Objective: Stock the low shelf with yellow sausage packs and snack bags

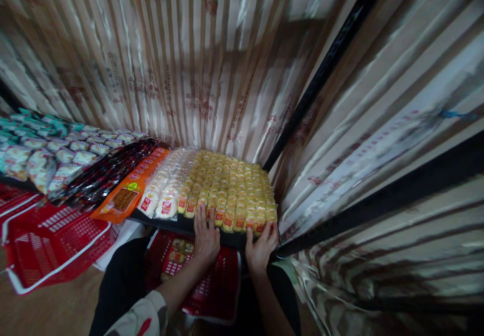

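Rows of small yellow wrapped packets (230,184) with red labels fill the right end of a dark shelf. My left hand (206,237) lies with its fingers stretched out against the front packets, toward the middle of the rows. At the right front corner, my right hand (260,247) touches the end packets with thumb and fingers apart. Neither hand grips a packet. Below my hands, between my knees, is a red basket (227,290) with a few wrapped packets (178,251) inside.
Left along the shelf are white wrapped packets (166,194), an orange pack (126,194), dark shiny packs (109,172) and white-and-teal packets (56,147). Another red basket (56,237) stands at lower left. Striped sheeting (170,63) and black frame bars (317,84) enclose the shelf.
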A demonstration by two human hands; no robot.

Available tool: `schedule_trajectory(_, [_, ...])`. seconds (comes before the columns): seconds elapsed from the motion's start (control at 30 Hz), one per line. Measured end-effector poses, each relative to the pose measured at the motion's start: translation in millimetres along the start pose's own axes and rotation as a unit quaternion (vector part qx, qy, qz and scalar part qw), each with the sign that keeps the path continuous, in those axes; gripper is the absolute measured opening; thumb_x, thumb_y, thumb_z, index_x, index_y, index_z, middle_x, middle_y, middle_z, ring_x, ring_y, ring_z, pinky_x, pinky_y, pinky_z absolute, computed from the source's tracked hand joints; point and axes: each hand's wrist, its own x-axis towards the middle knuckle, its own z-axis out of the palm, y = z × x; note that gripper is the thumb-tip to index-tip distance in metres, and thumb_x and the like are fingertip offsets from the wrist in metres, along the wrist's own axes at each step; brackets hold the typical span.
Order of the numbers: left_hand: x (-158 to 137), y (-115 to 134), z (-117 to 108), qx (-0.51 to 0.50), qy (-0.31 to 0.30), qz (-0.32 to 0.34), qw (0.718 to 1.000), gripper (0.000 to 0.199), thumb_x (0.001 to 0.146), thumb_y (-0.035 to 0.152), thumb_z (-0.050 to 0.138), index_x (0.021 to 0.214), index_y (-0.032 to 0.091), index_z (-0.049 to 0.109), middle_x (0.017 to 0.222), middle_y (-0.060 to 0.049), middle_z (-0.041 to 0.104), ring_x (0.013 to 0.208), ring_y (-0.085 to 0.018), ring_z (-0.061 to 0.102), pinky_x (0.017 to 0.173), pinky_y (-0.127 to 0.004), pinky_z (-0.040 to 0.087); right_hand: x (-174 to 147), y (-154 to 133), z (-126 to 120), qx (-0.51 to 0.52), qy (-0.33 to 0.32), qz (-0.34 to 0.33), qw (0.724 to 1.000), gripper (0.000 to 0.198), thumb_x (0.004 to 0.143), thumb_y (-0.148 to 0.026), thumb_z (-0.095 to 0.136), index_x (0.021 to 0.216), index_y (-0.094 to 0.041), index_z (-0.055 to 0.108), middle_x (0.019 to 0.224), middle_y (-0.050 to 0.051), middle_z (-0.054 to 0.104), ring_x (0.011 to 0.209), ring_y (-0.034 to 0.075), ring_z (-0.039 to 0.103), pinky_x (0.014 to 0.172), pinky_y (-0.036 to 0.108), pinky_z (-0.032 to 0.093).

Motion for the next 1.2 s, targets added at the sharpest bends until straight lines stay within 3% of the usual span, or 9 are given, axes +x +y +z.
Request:
schedule_trajectory(0.17, [0, -1, -10, -0.004, 0.001, 0.006, 1.000, 0.059, 0.084, 0.011, 0.039, 0.142, 0.011, 0.026, 0.152, -0.019, 0.010, 0.140, -0.032, 0.003, 0.107, -0.054, 0.025, 0, 1, -2, 0.017, -0.010, 0.024, 1.000, 0.069, 0.089, -0.052, 0.032, 0.137, -0.003, 0.030, 0.137, 0.026, 0.030, 0.130, 0.036, 0.026, 0.101, 0.055, 0.027])
schedule_trajectory(0.3, [-9, 0, -15, -0.042, -0.022, 0.052, 0.998, 0.056, 0.085, 0.010, 0.039, 0.140, 0.014, 0.031, 0.151, -0.016, 0.015, 0.140, -0.029, 0.011, 0.106, -0.049, 0.031, -3, 2, -5, 0.018, -0.023, 0.028, 0.999, 0.064, 0.089, -0.045, 0.033, 0.138, -0.004, 0.029, 0.138, 0.024, 0.028, 0.131, 0.034, 0.026, 0.102, 0.052, 0.028])
schedule_trajectory(0.5, [-29, 4, -11, -0.070, -0.090, 0.116, 0.987, 0.050, 0.083, 0.008, 0.036, 0.132, 0.014, 0.044, 0.140, -0.016, 0.039, 0.133, -0.026, 0.032, 0.103, -0.045, 0.038, -7, 3, -9, -0.001, -0.022, 0.021, 1.000, 0.059, 0.087, -0.035, 0.035, 0.138, -0.006, 0.030, 0.139, 0.023, 0.027, 0.129, 0.035, 0.027, 0.101, 0.052, 0.029])
schedule_trajectory(0.83, [-18, 11, -17, -0.054, -0.214, 0.098, 0.970, 0.048, 0.087, 0.015, 0.033, 0.134, 0.011, 0.040, 0.144, -0.015, 0.036, 0.135, -0.027, 0.029, 0.103, -0.048, 0.037, -6, 3, -4, -0.038, -0.035, 0.034, 0.998, 0.057, 0.083, -0.027, 0.038, 0.135, -0.004, 0.037, 0.134, 0.023, 0.032, 0.124, 0.035, 0.033, 0.098, 0.051, 0.032])
schedule_trajectory(0.97, [-19, 7, -12, -0.050, -0.206, 0.112, 0.971, 0.047, 0.088, 0.017, 0.033, 0.133, 0.010, 0.041, 0.145, -0.015, 0.035, 0.135, -0.027, 0.029, 0.103, -0.047, 0.038, -7, 2, -5, -0.034, -0.035, 0.042, 0.998, 0.057, 0.083, -0.025, 0.037, 0.136, -0.006, 0.035, 0.136, 0.023, 0.031, 0.126, 0.035, 0.031, 0.099, 0.052, 0.031])
schedule_trajectory(1.2, [-25, 4, -1, -0.043, -0.115, 0.152, 0.981, 0.046, 0.085, 0.011, 0.034, 0.129, 0.011, 0.047, 0.140, -0.014, 0.042, 0.132, -0.025, 0.035, 0.103, -0.046, 0.040, -9, 7, -6, 0.003, -0.031, 0.033, 0.999, 0.055, 0.085, -0.026, 0.035, 0.137, -0.008, 0.033, 0.137, 0.021, 0.030, 0.126, 0.034, 0.033, 0.099, 0.050, 0.033])
